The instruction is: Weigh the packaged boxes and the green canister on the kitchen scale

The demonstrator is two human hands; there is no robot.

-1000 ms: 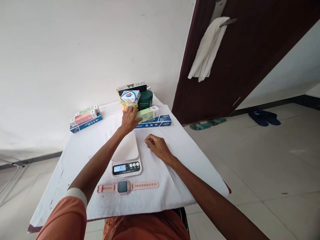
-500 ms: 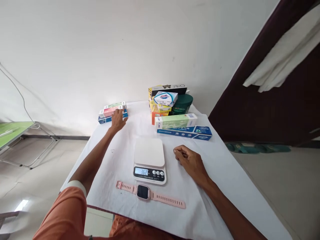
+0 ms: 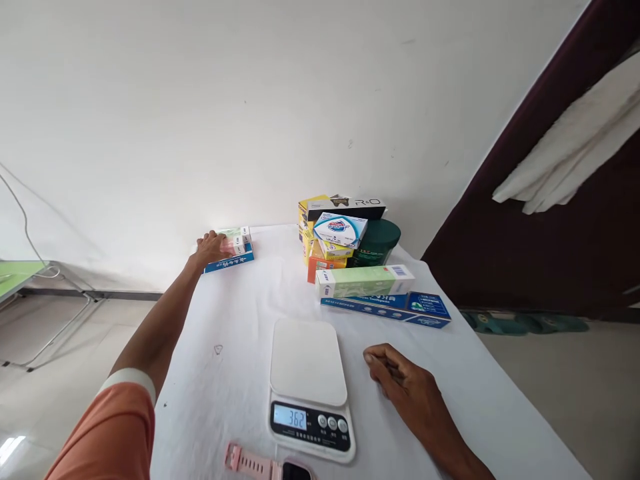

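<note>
My left hand (image 3: 209,248) reaches to the far left of the table, its fingers curled over a pink toothpaste box (image 3: 237,247). A green box (image 3: 235,233) lies just behind it and a blue box (image 3: 231,263) lies under and in front of it. The hand hides the left ends of these boxes. My right hand (image 3: 407,387) rests on the table in a loose fist, with nothing visible in it. Between my arms lies a white kitchen scale (image 3: 307,360) with a bare top; its display (image 3: 291,417) reads 362.
A pink-strapped watch (image 3: 257,463) lies before the scale, partly cut off. Behind stand a pale green toothpaste box (image 3: 365,280), a blue toothpaste box (image 3: 385,311), a white-and-blue soap box (image 3: 341,229), an orange box (image 3: 326,269), a black box (image 3: 345,206) and a dark green tub (image 3: 383,241).
My left hand has moved left along the pink box and its fingers now cover that box's left part. My right hand stays curled beside the scale. The camera view has tilted up.
</note>
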